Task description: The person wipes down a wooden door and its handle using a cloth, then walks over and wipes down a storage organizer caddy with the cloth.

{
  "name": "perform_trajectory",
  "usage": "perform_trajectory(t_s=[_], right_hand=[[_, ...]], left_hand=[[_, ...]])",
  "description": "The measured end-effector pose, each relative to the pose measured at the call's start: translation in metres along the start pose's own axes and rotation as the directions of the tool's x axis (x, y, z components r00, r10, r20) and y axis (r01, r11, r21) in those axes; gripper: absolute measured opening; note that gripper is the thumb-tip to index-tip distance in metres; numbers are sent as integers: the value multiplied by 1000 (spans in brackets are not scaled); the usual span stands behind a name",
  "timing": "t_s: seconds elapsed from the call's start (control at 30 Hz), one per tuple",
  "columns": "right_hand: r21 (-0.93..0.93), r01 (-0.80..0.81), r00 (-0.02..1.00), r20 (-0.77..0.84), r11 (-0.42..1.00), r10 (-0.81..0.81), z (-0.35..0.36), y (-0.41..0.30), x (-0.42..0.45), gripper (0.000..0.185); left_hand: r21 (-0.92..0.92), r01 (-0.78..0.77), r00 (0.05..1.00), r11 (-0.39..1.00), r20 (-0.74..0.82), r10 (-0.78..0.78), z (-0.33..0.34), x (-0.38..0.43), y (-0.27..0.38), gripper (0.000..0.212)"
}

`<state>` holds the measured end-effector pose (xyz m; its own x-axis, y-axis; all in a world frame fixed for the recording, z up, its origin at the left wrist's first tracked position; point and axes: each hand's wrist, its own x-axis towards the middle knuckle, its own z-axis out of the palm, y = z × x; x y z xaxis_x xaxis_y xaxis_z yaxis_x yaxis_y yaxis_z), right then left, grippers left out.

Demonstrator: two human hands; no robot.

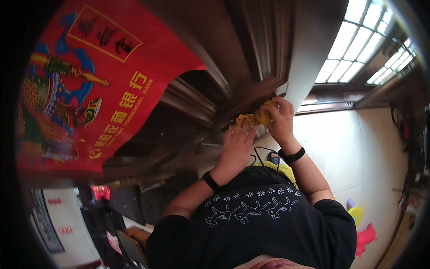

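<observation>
A crumpled yellow cloth (263, 116) lies against the lower rail of a dark brown panelled door (231, 90). My right hand (283, 116) grips the cloth's right end, thumb and fingers curled over it. At the other end, my left hand (239, 143) is spread with its fingers apart; the fingertips touch or nearly touch the cloth and the door, and I cannot tell how firmly. A large red poster (147, 43) with a painted figure and printed writing hangs on the door, left of my hands. Both wrists wear black bands.
A barred window (349, 43) lets in bright light at the upper right. Pale floor tiles (336, 144) run along the right, with a pink toy (365, 239) and a yellow plastic object (355, 215). A black cable (257, 153) loops below my hands. Dark furniture (124, 201) stands at lower left.
</observation>
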<state>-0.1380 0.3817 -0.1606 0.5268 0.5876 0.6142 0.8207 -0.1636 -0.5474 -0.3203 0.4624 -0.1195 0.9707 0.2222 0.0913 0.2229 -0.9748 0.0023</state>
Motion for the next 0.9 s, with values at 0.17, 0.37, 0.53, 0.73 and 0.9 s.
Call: perform_trajectory(t_s=[0.17, 0.37, 0.53, 0.73, 0.9], right_hand=[[168, 24, 991, 124, 985, -46, 3, 0, 4, 50], [425, 114, 945, 232, 898, -229, 20, -28, -12, 55], [616, 144, 896, 251, 775, -366, 44, -58, -19, 50], [678, 153, 826, 311, 719, -470, 65, -101, -12, 39], [680, 109, 783, 391, 725, -484, 75, -158, -12, 36]], left_hand=[[69, 95, 995, 993, -9, -94, 0, 2, 8, 56], [155, 278, 957, 948, 34, -287, -12, -35, 10, 44], [94, 467, 873, 879, 110, -476, -20, -75, 0, 34], [89, 666, 743, 741, 9, -669, -27, -112, -19, 45], [107, 736, 676, 669, -60, -734, -18, -158, -46, 60]])
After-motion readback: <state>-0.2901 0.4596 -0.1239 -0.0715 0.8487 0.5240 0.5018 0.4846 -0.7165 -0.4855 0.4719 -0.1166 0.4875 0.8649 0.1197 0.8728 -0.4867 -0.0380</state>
